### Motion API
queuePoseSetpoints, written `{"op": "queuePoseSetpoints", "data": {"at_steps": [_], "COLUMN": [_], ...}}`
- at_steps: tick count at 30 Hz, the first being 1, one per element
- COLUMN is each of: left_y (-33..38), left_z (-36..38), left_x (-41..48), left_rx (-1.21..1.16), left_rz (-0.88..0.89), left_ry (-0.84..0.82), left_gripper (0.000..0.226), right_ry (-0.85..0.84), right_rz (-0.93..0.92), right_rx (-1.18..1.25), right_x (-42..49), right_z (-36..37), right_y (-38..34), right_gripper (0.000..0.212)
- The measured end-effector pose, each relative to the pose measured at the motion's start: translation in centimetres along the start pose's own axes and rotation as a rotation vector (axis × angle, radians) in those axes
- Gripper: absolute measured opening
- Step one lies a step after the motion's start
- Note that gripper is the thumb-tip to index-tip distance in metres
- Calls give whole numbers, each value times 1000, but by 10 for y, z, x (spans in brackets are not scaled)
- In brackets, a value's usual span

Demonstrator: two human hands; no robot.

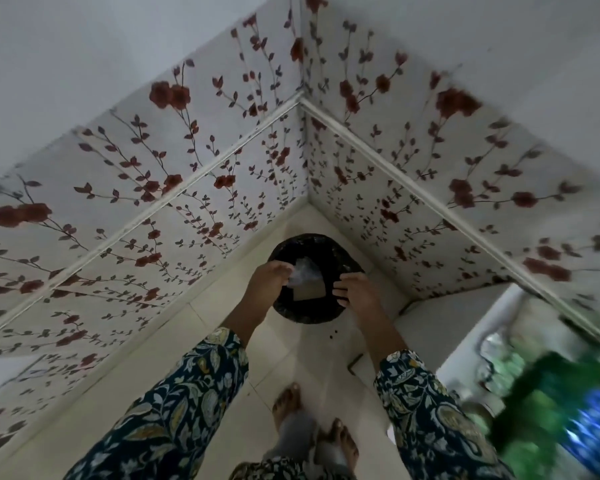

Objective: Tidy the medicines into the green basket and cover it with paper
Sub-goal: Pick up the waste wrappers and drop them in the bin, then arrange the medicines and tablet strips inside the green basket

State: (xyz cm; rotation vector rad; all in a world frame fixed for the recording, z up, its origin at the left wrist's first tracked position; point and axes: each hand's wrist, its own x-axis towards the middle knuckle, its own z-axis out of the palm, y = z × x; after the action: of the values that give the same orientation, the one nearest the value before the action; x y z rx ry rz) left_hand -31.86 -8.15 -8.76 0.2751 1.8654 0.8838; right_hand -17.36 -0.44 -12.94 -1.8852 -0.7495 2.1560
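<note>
Both arms, in dark floral sleeves (174, 407), reach out over a black bin (309, 277) that stands on the pale tiled floor (284, 358) in the far corner, where two walls with red-flower wallpaper (174, 188) meet. The left hand (269, 277) is at the bin's left rim, its fingers (284, 268) closed on a crumpled piece of clear wrapping (303, 273) held over the opening. The right hand (355, 294) is at the bin's right rim with fingers curled; whether they grip the rim or anything else cannot be told. Inside the bin a pale flat scrap (307, 293) shows. The green basket (551, 407) sits well apart at near right, blurred, on a white tabletop (465, 344), with something blue (593, 427) in it. Bare feet (288, 403) stand on the floor below.
</note>
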Motion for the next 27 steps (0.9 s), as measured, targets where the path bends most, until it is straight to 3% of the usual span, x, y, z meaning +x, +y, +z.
{"op": "queuePoseSetpoints", "data": {"at_steps": [9,14,19,22,25,27], "left_y": [62,47,17,-7,-33,-47], "left_z": [55,102,149,170,179,183], "left_x": [-116,-158,-173,-172,-165,-162], "left_rx": [111,274,490,808,1186,1300], "left_rz": [-50,11,87,158,333,360], "left_ry": [-245,-407,-497,-528,-432,-356], "left_gripper": [16,15,22,5,36,49], "right_ry": [199,314,386,444,446,426], "right_rz": [-217,-204,-181,-215,-261,-242], "right_rx": [50,166,213,-13,-520,-756], "right_x": [-157,-208,-227,-227,-216,-206], "right_z": [-75,-138,-183,-195,-192,-186], "right_y": [-22,4,31,42,46,47], "right_gripper": [27,35,24,18,28,38]}}
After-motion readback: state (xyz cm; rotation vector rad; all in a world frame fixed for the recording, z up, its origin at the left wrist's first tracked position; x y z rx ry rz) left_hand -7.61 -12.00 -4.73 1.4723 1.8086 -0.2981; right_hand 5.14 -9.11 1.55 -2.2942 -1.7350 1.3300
